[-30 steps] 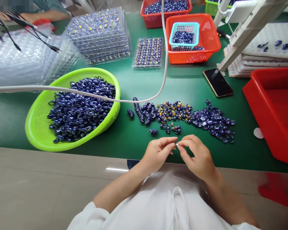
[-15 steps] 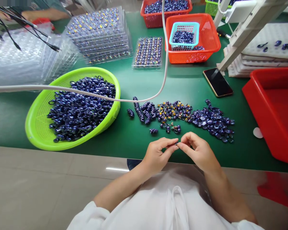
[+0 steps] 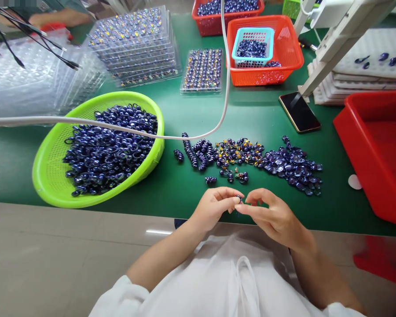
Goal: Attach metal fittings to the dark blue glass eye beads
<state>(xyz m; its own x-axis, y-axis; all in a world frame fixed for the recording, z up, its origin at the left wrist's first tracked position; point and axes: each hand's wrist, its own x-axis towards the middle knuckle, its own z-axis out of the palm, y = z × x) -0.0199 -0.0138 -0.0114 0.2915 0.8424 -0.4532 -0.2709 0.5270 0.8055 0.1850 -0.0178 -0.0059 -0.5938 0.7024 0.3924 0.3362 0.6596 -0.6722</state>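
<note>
My left hand [image 3: 214, 206] pinches a small dark glossy piece [image 3: 238, 199] between thumb and fingertips, just over the table's near edge. Its exact kind is mostly hidden by the fingers. My right hand [image 3: 275, 216] is close beside it, thumb tip at the piece and forefinger lifted apart from it. Beyond my hands lie a few short stacks of dark blue pieces [image 3: 210, 180], a pile of dark pieces with yellow parts [image 3: 239, 152], and a heap of flat, shiny dark blue pieces [image 3: 293, 169]. Longer rows of dark rings [image 3: 189, 150] lie to the left.
A green basket [image 3: 48, 174] of dark ring-like pieces stands left, crossed by a white cable [image 3: 198, 138]. Behind are stacked clear trays [image 3: 135, 48] and an orange basket [image 3: 287, 53]. A phone [image 3: 300, 112] and a red bin [image 3: 372, 154] are right. Another person's arm [image 3: 59, 18] shows far left.
My right hand has turned and its forefinger has come away from the piece. My left hand has shifted slightly left and still pinches the piece, which now shows more.
</note>
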